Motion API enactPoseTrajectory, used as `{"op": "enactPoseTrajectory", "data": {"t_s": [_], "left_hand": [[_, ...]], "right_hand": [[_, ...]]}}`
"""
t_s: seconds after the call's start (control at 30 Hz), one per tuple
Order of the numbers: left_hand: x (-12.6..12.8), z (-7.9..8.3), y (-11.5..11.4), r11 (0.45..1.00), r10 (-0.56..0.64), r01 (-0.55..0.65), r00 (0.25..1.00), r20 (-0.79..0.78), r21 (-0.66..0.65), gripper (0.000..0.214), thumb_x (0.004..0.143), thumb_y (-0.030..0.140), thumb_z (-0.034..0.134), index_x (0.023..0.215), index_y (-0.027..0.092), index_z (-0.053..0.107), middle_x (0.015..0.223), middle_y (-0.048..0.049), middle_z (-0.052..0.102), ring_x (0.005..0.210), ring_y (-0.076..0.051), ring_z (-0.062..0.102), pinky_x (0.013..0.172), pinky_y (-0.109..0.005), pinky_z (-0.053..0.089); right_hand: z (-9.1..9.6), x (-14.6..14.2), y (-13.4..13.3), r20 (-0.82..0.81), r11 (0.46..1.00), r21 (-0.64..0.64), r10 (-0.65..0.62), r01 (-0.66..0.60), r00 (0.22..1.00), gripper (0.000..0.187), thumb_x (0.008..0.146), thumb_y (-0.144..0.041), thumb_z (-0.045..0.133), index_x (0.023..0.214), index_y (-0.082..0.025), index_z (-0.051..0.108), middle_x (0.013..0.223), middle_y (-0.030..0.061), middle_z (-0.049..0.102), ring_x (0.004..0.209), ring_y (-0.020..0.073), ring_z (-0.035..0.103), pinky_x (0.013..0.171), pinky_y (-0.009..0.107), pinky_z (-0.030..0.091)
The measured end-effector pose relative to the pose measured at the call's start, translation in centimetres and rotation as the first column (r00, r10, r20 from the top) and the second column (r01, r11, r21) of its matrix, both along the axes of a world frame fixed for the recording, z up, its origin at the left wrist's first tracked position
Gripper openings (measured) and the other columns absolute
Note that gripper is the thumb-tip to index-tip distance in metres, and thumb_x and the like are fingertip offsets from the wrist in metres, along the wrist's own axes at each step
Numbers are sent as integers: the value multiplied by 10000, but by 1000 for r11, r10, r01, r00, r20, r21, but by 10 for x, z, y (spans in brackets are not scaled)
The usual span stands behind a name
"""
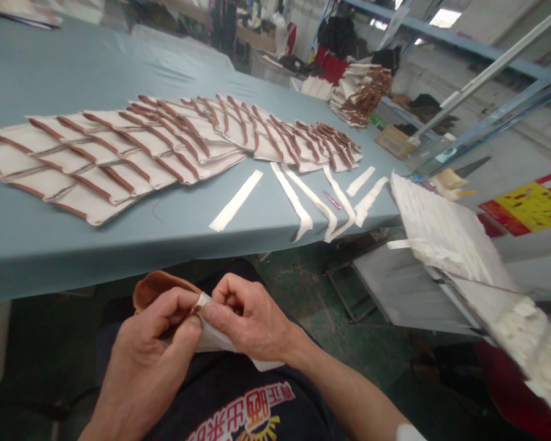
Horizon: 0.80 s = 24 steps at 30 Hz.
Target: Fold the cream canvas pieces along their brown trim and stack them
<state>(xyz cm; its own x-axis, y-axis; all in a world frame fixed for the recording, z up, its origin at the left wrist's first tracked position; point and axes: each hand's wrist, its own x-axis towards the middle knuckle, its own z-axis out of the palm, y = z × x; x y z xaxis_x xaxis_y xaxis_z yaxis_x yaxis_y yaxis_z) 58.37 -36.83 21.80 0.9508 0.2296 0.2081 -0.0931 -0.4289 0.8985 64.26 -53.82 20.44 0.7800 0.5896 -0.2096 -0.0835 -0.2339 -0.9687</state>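
Both of my hands work close together over my lap, below the table's front edge. My left hand [149,349] is closed on a brown leather piece [153,288] whose rounded end sticks out above it. My right hand [243,318] pinches a white strip [215,340] against the same piece, fingertips meeting my left thumb. The strip's tail runs under my right wrist. My dark printed shirt lies beneath.
A blue-grey table [73,245] carries rows of overlapping cream panels with brown trim [119,153] and loose white strips [236,199] near its front edge. A stack of more pieces [360,92] sits at the far end. A tilted board with white scraps [441,226] stands at my right.
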Motion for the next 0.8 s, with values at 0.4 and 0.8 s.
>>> {"op": "enactPoseTrajectory", "data": {"t_s": [0.4,0.8], "left_hand": [[-7,4,-17,988,98,-123,967,-234,-92,172,821,352,655,708,259,745,705,41,704,645,-174,606,637,-268,492],[7,19,-8,885,-257,82,907,-334,-458,172,752,375,814,696,217,777,677,24,707,559,-125,584,521,-186,459]], "right_hand": [[-17,0,4,-280,962,271,47,32,959,581,841,-648,919,776,-244,506,703,-44,453,663,147,381,614,306,334],[-9,23,-17,228,981,-190,71,-27,971,262,1029,-366,652,814,-246,562,735,-38,575,699,159,503,713,309,341]]}}
